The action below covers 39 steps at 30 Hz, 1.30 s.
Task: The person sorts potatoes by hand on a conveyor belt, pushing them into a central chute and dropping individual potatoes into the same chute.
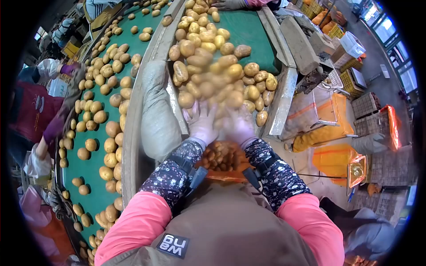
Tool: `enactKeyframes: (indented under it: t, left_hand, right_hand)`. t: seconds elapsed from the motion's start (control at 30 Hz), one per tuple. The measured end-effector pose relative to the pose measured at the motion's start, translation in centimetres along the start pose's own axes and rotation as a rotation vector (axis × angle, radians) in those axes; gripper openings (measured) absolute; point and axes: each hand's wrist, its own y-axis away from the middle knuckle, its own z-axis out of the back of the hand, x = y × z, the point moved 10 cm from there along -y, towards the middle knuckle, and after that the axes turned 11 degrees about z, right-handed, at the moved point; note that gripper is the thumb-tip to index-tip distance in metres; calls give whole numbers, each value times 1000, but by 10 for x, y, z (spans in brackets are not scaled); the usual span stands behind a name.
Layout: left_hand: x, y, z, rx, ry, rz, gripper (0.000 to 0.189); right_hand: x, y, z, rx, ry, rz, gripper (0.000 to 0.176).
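My left hand (203,123), in a pale glove, lies with fingers spread against the near edge of a heap of potatoes (194,48). Beside it, my right hand (239,125) reaches forward against the same heap, its fingers partly blurred but seemingly stretched out. Neither hand is closed around a potato. The potatoes between and ahead of my hands are smeared in the picture. Below my wrists, an orange mesh bag (224,174) hangs open with many potatoes inside. The heap rests at the end of a green conveyor belt (246,37).
Metal side rails (284,95) flank the chute, with a grey padded bundle (159,111) on its left. Another green belt (100,133) carries scattered potatoes, with workers along it. A gloved hand (228,4) touches the far heap. Orange bags (330,162) and crates (366,106) stand at right.
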Motion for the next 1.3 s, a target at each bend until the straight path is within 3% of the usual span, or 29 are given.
enactKeyframes:
  t: [0.1,0.2,0.3,0.43,0.53,0.63,0.67,0.73,0.8,0.93,1.1,1.17,1.2,1.23,1.27,1.3]
  left_hand:
    - [2,-1,-4,35,30,-30,91]
    - [2,-2,-5,77,32,-51,91]
    - [-2,1,0,94,20,-77,89]
    - [-10,11,4,45,18,-149,82]
    - [-11,20,2,21,-44,-193,75]
    - [-11,23,19,-219,94,-312,71]
    - [-5,19,22,-271,100,-228,71]
    - [0,14,33,-369,114,-50,72]
    - [-10,11,22,-238,-4,-84,73]
    - [-21,17,14,-71,-75,-101,72]
    - [-24,29,-11,59,-156,-311,42]
    - [-28,32,2,238,-173,-224,37]
    - [-29,33,1,429,-224,-180,41]
    - [-29,36,6,436,-220,-142,46]
    - [-28,39,12,442,-215,-104,52]
    - [-16,39,6,385,268,37,48]
  right_hand:
    - [-1,-20,32,77,-73,-143,41]
    - [-22,-37,27,-28,-123,-110,45]
    - [-17,-66,44,-116,21,-41,41]
    - [-20,-71,13,128,56,-27,49]
    - [-19,-63,13,140,53,-35,57]
    - [-26,-46,10,231,-10,-172,61]
    - [-33,-30,-3,121,85,-70,63]
    - [-32,-14,-8,129,58,-74,63]
    - [-22,-4,-4,77,66,-17,61]
    - [-21,-4,6,73,-65,-127,50]
    - [28,-66,33,-78,-167,101,36]
    - [58,-92,39,-182,-251,209,32]
    - [77,-103,45,-262,-281,267,30]
    - [94,-112,50,-343,-311,324,29]
    - [104,-126,31,-177,-274,286,32]
    - [113,-136,12,-10,-238,246,35]
